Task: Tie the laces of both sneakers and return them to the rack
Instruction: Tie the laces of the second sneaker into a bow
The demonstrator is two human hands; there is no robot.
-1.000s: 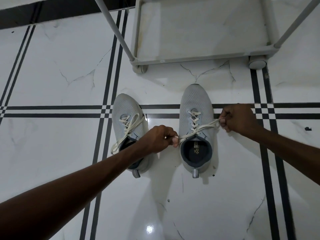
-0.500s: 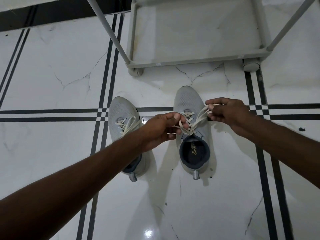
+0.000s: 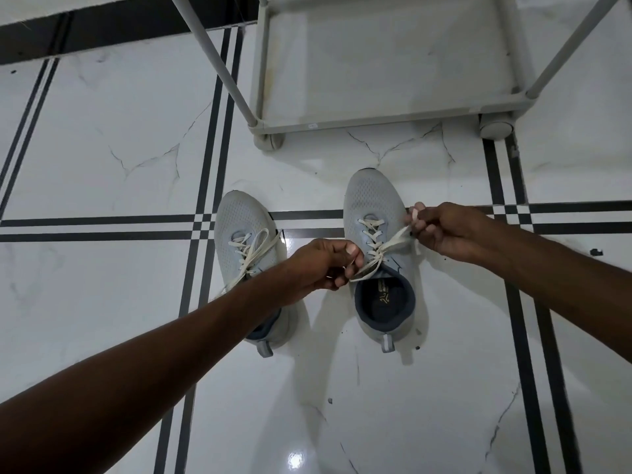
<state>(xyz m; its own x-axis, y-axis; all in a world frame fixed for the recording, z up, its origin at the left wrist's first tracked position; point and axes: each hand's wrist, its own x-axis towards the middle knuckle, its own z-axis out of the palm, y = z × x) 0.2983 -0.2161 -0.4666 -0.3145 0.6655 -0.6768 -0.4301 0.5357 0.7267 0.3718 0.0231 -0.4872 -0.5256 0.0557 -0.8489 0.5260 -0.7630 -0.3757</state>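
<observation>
Two light grey sneakers stand side by side on the white floor, toes pointing away from me. The right sneaker (image 3: pixel 372 203) has cream laces (image 3: pixel 386 249) crossed over its tongue. My left hand (image 3: pixel 321 263) pinches one lace end at the shoe's left side. My right hand (image 3: pixel 444 230) grips the other end, pulled out to the right. The left sneaker (image 3: pixel 239 217) lies partly under my left forearm, its laces (image 3: pixel 254 251) loose and trailing.
The grey shoe rack (image 3: pixel 376 119) stands just beyond the sneakers, its bottom shelf bare, with sloping posts and round feet. The glossy white floor (image 3: pixel 102 148) has black stripe lines crossing it.
Both hands went from pulling the laces wide apart, to meeting over the right sneaker, to drawing the lace ends apart again. The view has shifted slightly.
</observation>
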